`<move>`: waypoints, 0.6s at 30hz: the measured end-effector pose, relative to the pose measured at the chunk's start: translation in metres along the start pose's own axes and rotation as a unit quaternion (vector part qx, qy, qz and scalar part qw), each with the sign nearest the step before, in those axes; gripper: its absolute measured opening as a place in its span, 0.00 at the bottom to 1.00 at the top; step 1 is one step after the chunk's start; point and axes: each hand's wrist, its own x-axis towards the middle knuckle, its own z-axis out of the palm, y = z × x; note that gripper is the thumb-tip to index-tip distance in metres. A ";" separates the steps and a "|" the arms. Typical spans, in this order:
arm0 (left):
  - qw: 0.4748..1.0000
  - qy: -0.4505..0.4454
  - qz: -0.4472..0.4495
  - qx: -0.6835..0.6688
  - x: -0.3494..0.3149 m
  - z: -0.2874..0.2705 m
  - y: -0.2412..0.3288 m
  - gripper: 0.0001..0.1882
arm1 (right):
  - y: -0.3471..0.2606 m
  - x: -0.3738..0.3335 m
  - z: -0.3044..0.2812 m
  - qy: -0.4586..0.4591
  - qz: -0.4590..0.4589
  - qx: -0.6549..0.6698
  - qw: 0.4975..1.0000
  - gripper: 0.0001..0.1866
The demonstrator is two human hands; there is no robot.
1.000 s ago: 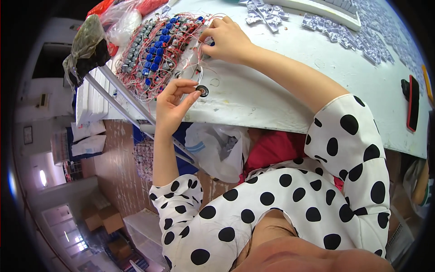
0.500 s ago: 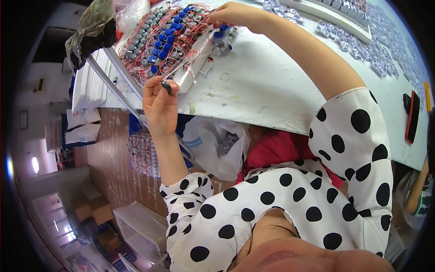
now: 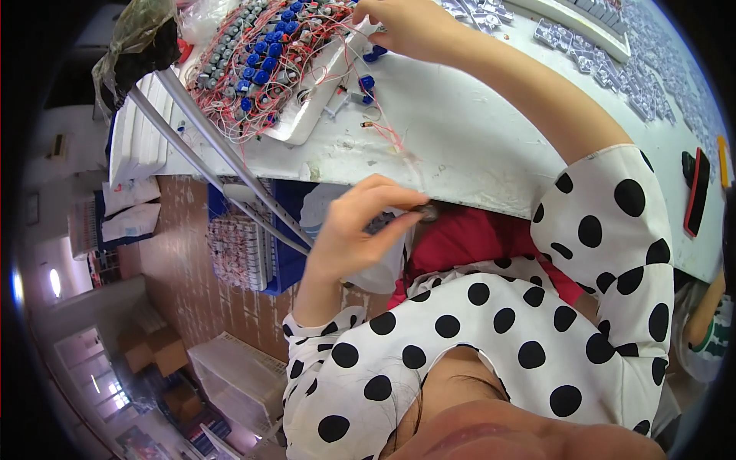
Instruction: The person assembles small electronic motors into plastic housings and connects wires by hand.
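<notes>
My left hand (image 3: 360, 226) is in front of the table edge, thumb and fingers pinching a small dark rounded part (image 3: 429, 213). Motion smears it, so its kind does not show. Red wires with a small connector (image 3: 368, 124) lie on the table above it. At the top, my right hand (image 3: 406, 29) bends its fingers over the near right side of a white foam tray (image 3: 295, 132). What its fingertips grip among the wires is hidden. In the tray lie rows of grey and blue small wired parts (image 3: 261, 77), tangled in red and white wires.
Two metal tubes (image 3: 207, 130) slant past the table's left end. Clear plastic parts (image 3: 590, 69) cover the far right, near a red-edged phone-like object (image 3: 696, 193). A white bag (image 3: 379, 276) hangs below the table edge. Another person's arm (image 3: 701, 322) shows at far right.
My left hand has moved from beside the tray down and right, past the table edge, carrying the small dark part. Red wires now stretch across the table. My right hand has shifted slightly upward.
</notes>
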 end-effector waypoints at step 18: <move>0.959 0.092 0.126 0.236 0.015 0.053 -0.016 0.14 | -0.021 -0.041 0.028 -0.059 0.005 0.029 0.998 0.13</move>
